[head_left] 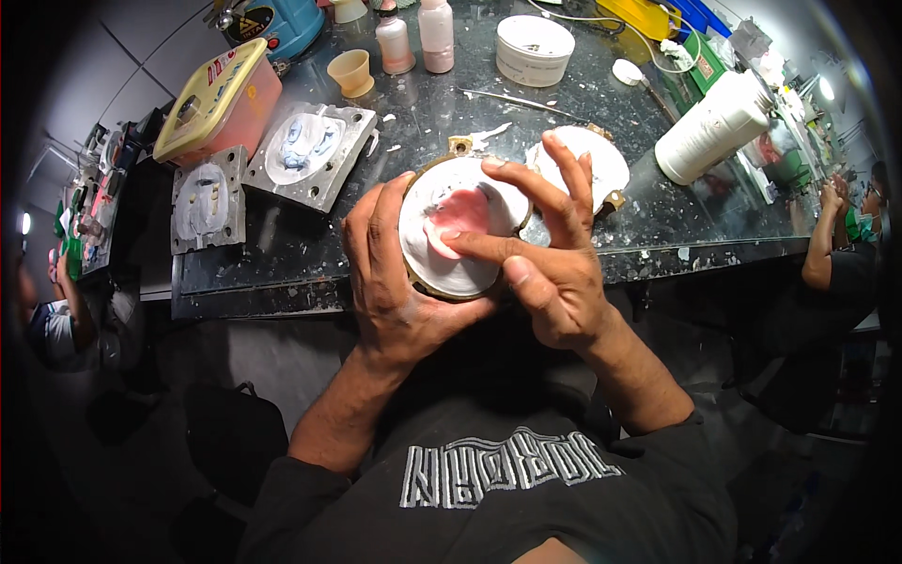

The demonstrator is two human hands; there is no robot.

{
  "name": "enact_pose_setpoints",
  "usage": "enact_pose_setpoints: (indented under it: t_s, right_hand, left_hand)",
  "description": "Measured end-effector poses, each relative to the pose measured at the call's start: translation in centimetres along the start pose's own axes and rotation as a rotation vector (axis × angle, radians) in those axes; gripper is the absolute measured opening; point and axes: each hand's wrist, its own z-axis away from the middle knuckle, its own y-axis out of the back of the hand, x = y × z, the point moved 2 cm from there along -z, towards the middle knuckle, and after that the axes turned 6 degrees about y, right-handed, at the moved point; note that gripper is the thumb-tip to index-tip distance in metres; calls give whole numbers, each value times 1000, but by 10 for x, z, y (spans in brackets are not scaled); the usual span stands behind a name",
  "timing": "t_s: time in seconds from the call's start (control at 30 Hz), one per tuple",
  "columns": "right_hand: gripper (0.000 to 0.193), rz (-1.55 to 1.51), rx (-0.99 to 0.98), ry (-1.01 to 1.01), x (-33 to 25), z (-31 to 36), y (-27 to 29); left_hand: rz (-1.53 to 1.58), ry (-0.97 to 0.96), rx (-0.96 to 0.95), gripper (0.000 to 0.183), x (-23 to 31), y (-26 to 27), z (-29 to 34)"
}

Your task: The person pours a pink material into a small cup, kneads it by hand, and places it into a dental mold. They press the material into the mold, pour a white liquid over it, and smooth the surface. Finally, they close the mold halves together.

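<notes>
Just over the front edge of the bench, a round brass-coloured dental flask half point(465, 282), filled with white plaster, is tilted up toward me. My left hand point(390, 273) wraps around its left side and underside, gripping it. In the plaster's hollow lies pink dough-like material point(465, 214). My right hand point(568, 277) has its fingers apart; the stretched index fingertip presses on the lower edge of the pink material. Another fingertip of that hand touches the plaster near the top rim. Behind the right hand sits a second plaster-filled flask half point(606, 164), partly hidden by the fingers.
Two grey metal mould halves point(315, 155) point(209, 211) lie at the left, beside a yellow-lidded tub point(221, 103). Farther back stand a small cup point(350, 73), two bottles point(437, 38) and a white tub point(536, 52). A thin metal tool point(517, 99) and a white bottle point(714, 127) are to the right.
</notes>
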Motion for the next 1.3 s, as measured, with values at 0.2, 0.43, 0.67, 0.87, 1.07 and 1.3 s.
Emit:
enact_pose_setpoints:
  t_s: [0.2,0.43,0.67,0.87,1.07,1.3]
  right_hand:
    - [36,-45,17,6,5,0,1]
    - [34,6,9,11,3,2,-2]
    - [37,-28,59,9,7,0,5]
    - [32,271,81,150,-7,5,-5]
    - [29,109,33,57,5,3,2]
    - [31,78,-14,42,3,1,-3]
  left_hand:
    - [-27,1,-21,121,1,2,0]
    - [30,9,-16,119,1,1,0]
    - [-16,11,-33,117,1,1,-1]
    - [-37,20,-49,115,-4,0,0]
    - [-57,31,-31,117,0,-2,-1]
    - [-6,21,6,118,1,-2,1]
